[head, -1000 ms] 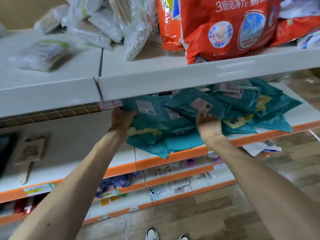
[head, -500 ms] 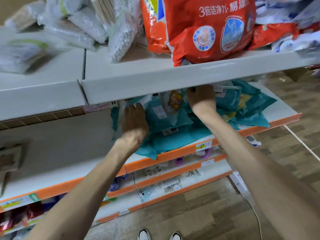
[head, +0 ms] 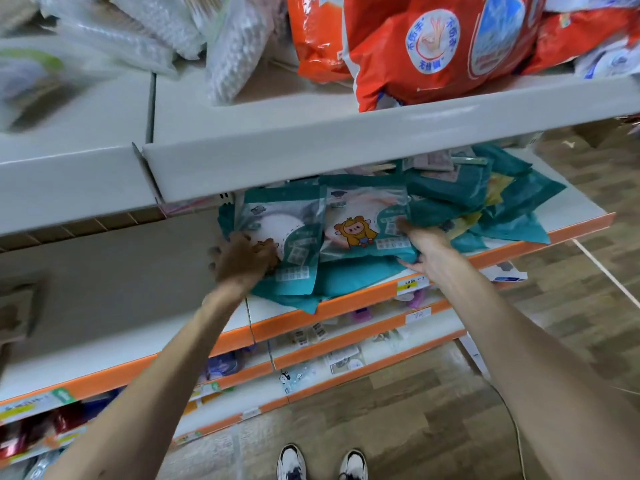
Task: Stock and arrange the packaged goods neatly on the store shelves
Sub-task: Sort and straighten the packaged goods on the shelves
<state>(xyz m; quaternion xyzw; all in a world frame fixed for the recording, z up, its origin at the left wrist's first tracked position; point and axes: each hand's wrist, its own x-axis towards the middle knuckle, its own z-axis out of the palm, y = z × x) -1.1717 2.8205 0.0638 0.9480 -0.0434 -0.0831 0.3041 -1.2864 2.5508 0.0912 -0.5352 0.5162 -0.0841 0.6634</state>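
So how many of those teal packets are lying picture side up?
2: the white-fronted packet in the left hand, the cartoon packet beside it in the right hand. The teal heap alongside may hide more.

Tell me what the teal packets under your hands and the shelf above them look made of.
Teal packets: thin plastic film, glossy, with clear windows; they crease and catch light. Upper shelf: seemingly painted sheet metal, smooth off-white, folded front lip, soft sheen.
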